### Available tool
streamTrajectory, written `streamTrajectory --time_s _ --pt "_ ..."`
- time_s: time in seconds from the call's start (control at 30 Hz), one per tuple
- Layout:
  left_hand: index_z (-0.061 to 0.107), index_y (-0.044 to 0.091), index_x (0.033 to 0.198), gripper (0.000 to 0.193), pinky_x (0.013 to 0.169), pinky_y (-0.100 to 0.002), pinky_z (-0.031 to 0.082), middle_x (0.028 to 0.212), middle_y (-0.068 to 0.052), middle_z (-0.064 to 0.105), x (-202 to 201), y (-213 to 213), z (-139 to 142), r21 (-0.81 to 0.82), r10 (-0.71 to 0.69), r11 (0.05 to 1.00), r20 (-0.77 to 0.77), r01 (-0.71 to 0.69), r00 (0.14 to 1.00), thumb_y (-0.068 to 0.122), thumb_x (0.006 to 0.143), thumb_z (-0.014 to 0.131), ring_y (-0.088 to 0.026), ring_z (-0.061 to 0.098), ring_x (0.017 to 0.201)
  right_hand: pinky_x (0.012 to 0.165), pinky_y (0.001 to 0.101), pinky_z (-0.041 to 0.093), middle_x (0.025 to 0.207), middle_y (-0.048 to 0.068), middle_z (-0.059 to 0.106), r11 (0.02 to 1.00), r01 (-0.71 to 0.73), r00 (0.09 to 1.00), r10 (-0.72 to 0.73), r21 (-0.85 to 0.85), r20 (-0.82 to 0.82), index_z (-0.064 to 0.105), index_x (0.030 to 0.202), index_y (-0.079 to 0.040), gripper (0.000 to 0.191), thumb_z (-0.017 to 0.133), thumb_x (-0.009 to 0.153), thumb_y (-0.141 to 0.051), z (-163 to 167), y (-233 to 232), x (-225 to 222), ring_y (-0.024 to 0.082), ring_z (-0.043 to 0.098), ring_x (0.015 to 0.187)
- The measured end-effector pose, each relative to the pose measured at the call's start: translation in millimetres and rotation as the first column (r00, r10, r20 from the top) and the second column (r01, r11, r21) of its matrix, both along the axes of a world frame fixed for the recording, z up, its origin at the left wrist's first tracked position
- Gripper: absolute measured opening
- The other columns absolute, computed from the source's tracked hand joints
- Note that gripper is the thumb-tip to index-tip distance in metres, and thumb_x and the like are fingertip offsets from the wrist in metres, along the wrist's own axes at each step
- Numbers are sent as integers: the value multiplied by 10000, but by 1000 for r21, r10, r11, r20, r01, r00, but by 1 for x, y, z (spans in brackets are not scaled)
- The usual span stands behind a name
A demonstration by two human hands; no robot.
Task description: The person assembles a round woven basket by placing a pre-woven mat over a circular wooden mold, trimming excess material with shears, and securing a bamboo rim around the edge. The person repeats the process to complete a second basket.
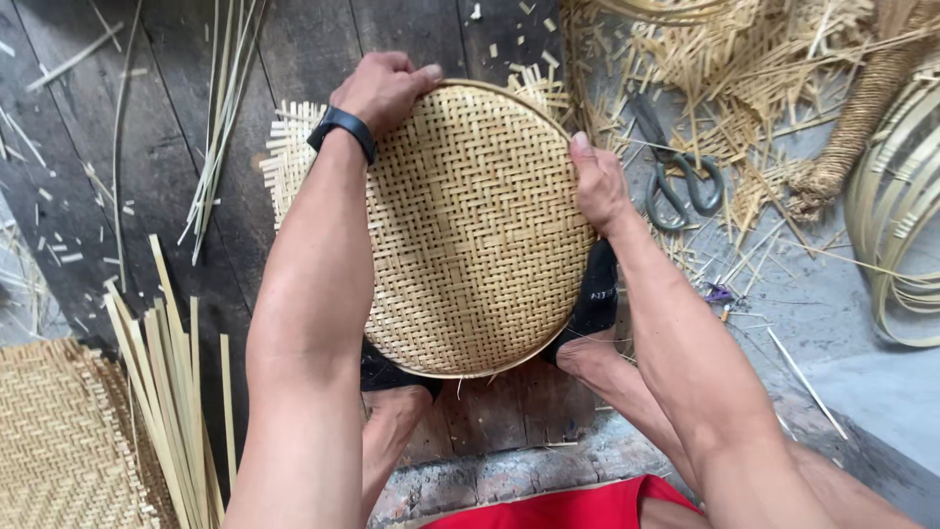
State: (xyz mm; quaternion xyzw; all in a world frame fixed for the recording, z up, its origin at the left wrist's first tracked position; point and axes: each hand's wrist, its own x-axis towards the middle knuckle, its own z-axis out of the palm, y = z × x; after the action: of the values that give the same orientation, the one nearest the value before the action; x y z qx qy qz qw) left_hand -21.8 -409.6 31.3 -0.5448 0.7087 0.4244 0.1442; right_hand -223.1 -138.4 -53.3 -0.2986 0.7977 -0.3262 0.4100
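A round woven bamboo tray (475, 235) with a thin hoop rim lies in front of me, its near edge resting over my feet. My left hand (384, 90), with a black band on the wrist, grips the far left rim with curled fingers. My right hand (597, 181) presses on the right rim, thumb on top of the weave. Loose ends of a flat woven mat (289, 157) stick out from under the tray at the left.
Grey scissors (676, 181) lie right of the tray among straw scraps. Bamboo strips (171, 382) lie at the lower left beside another woven mat (59, 441). Coiled bamboo hoops (896, 225) and a thick rope (862, 108) sit at the right. Dark wooden boards run underneath.
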Motion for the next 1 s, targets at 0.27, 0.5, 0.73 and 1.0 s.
streamTrajectory --time_s 0.27,0.5,0.73,1.0 --pt "752 240 973 431 884 -407 508 983 -13 754 -3 0 6 -24 26 999 7 -26 1000 648 879 646 -206 700 961 865 527 477 1013 300 667 988 61 900 8 143 -436 657 1038 12 684 255 1104 -537 32 -29 18 438 636 937" --pt "761 228 966 445 917 -412 512 994 -13 758 -2 1 7 7 64 998 5 -64 998 646 847 665 -208 703 976 839 522 501 941 236 719 928 169 978 -115 333 -175 674 875 -8 695 243 1055 -522 15 -44 19 391 699 895" --pt "673 229 1255 547 1056 -450 427 1247 -49 691 0 -1 8 22 -39 999 45 38 998 648 955 487 -268 604 1220 927 473 494 1027 281 631 1000 -24 855 12 -17 -519 644 1039 49 437 481 1120 -348 31 -66 9 375 625 981" --pt "490 10 1428 570 1121 -442 418 1449 -226 534 35 -13 -57 -338 76 819 -737 -464 671 464 1086 444 -353 499 1356 975 521 401 1292 175 641 920 -376 915 349 -113 -204 573 1384 -169 589 299 1067 -582 35 -242 113 430 569 1144"
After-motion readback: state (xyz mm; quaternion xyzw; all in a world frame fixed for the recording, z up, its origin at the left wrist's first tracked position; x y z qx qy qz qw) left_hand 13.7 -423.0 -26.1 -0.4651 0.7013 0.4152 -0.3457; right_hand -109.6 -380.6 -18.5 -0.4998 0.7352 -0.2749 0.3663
